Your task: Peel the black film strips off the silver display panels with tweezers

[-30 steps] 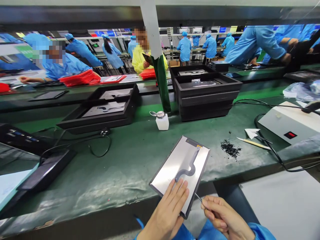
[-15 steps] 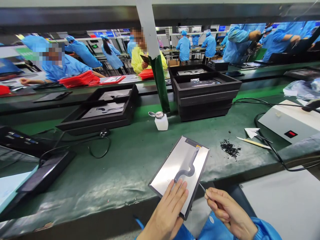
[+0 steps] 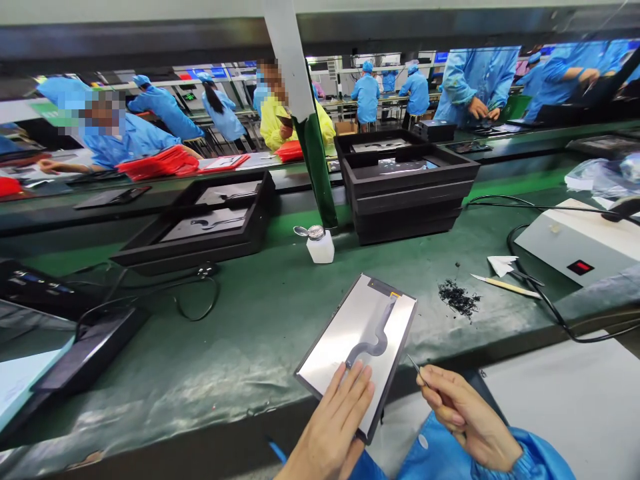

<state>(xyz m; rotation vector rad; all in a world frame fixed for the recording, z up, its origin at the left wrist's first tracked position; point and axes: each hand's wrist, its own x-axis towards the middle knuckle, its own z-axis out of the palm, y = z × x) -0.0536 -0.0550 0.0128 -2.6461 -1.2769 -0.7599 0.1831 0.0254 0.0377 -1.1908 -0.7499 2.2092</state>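
Note:
A flat display panel [image 3: 350, 333] with a silver back and a dark curved flex cable lies face down at the near edge of the green bench. My left hand [image 3: 333, 427] rests flat on its near end, fingers stretched out and pressing it down. Just right of the panel, my right hand [image 3: 463, 417] is closed in a pinch on a thin metal pick [image 3: 415, 368]. The pick's tip hangs a little off the panel's right edge, not touching it.
Stacked black trays [image 3: 407, 193] and an open black tray [image 3: 200, 230] stand behind. A white dispenser bottle [image 3: 320, 245], a pile of black scraps [image 3: 457, 298], a wooden stick [image 3: 505, 285], a white box [image 3: 575, 247] and cables lie around. Co-workers in blue coats work beyond.
My right hand has drawn the pick away to the right, off the panel's edge. My left hand stays flat on the panel.

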